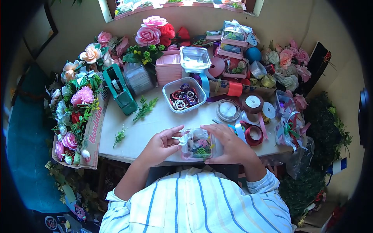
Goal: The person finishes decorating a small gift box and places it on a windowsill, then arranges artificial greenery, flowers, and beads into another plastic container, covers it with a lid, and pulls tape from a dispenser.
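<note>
A small clear plastic box (199, 145) stands at the table's front edge, with green sprigs, a pink flower and pale pieces inside. My right hand (227, 145) grips its right side, thumb near the front corner and fingers at the back. My left hand (165, 143) is at the box's left side, fingers curved and apart, close to a white ribbon-like piece at the box's upper left corner. Whether the left fingers touch that piece is hard to tell. Behind the box sits a clear tub (184, 95) of beaded bracelets.
A green tape dispenser (119, 89) and leafy sprigs (145, 108) lie left. Ribbon spools (253, 134) and a ribbon basket (289, 120) are right. Stacked pink boxes (168, 70) stand behind. A cardboard box (93, 136) of artificial flowers borders the left edge.
</note>
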`<control>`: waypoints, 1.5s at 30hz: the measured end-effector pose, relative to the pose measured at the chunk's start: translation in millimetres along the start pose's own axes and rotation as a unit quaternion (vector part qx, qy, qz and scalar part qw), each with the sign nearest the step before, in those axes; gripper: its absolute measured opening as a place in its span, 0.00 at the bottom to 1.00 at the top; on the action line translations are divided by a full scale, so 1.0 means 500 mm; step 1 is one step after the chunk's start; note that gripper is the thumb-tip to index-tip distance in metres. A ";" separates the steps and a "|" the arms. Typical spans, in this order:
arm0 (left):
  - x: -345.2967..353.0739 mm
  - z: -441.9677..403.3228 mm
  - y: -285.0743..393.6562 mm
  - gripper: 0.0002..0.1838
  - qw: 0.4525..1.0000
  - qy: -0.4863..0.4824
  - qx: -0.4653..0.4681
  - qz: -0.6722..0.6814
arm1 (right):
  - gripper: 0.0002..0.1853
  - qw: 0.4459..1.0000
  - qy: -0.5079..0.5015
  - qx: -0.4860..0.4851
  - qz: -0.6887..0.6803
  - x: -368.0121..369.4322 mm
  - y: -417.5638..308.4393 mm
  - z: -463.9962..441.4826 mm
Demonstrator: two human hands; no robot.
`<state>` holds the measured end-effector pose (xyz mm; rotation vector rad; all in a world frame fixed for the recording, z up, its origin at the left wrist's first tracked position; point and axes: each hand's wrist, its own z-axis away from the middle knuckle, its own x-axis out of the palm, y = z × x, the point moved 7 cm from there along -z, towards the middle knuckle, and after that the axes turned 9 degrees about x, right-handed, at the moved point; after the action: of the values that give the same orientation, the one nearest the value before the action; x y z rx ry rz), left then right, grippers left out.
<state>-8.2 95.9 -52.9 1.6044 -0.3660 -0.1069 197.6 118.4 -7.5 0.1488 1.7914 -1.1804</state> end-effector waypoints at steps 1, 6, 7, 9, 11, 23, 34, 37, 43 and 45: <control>-0.001 -0.001 0.000 0.33 1.000 0.002 -0.001 0.000 | 0.54 1.000 -0.001 0.000 -0.001 0.002 -0.001 -0.001; -0.009 -0.002 -0.011 0.19 0.997 0.069 0.019 0.007 | 0.54 1.000 0.010 -0.010 -0.003 0.002 -0.003 0.000; -0.006 -0.001 -0.012 0.19 0.997 0.070 0.019 0.008 | 0.54 1.000 0.009 -0.010 -0.003 0.002 -0.005 0.000; -0.007 -0.001 -0.007 0.19 0.993 0.086 0.031 -0.069 | 0.54 1.000 0.000 -0.007 -0.006 0.002 -0.007 -0.001; -0.006 -0.001 -0.010 0.20 0.992 0.093 0.009 -0.089 | 0.54 1.000 0.003 -0.006 -0.001 0.003 -0.008 0.000; 0.008 0.012 -0.002 0.28 0.993 0.051 -0.070 0.076 | 0.54 1.000 -0.002 -0.002 -0.008 0.005 -0.007 -0.002; 0.008 0.003 -0.012 0.29 0.986 0.043 -0.120 0.105 | 0.54 1.000 -0.003 -0.003 -0.001 0.005 -0.010 -0.003; 0.007 0.000 -0.020 0.27 0.985 0.042 -0.124 0.113 | 0.54 1.000 0.001 -0.006 0.000 0.004 -0.013 -0.003; 0.008 -0.002 -0.022 0.27 0.994 0.022 -0.056 0.089 | 0.54 1.000 -0.001 0.002 0.014 0.005 -0.012 -0.003; -0.007 0.003 -0.017 0.28 1.000 0.013 -0.004 -0.010 | 0.54 1.000 -0.009 0.014 0.017 0.007 -0.015 -0.004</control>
<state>-10.3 95.8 -61.9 1.6010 -0.3290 -0.1029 190.4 114.8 -5.2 0.1845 1.7505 -1.1802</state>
